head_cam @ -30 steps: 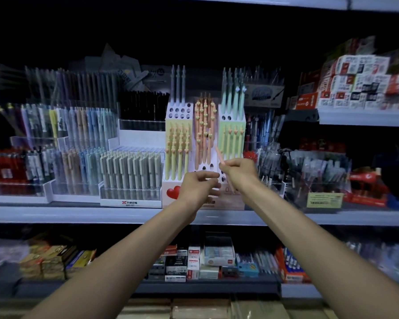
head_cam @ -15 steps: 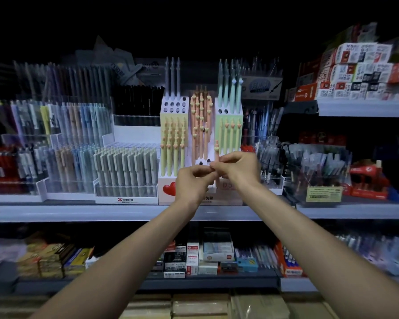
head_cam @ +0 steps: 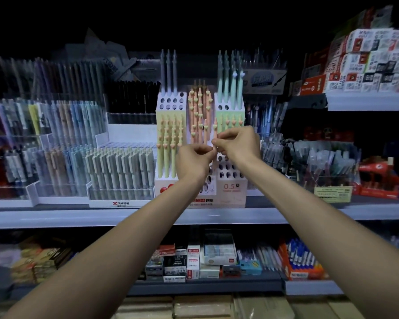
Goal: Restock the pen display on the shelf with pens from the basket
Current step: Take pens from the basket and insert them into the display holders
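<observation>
A tiered pen display (head_cam: pixel 230 189) with round holes stands on the middle shelf, holding yellow, orange and green pens with heart-shaped tops. My left hand (head_cam: pixel 191 163) and my right hand (head_cam: pixel 238 142) meet in front of it. Both pinch one orange pen (head_cam: pixel 215 134), held upright over the display's lower right block of holes. The pen's lower end is hidden behind my fingers. The basket is out of view.
Clear racks of grey and pastel pens (head_cam: pixel 120 171) fill the shelf to the left. A clear box of wrapped pens (head_cam: pixel 323 169) with a yellow price tag sits to the right. Red and white boxes (head_cam: pixel 373 61) are stacked upper right. The lower shelf (head_cam: pixel 205 284) holds small stationery boxes.
My hands came together and rose slightly. The orange pen went from tilted in my right hand alone to upright, pinched by both hands.
</observation>
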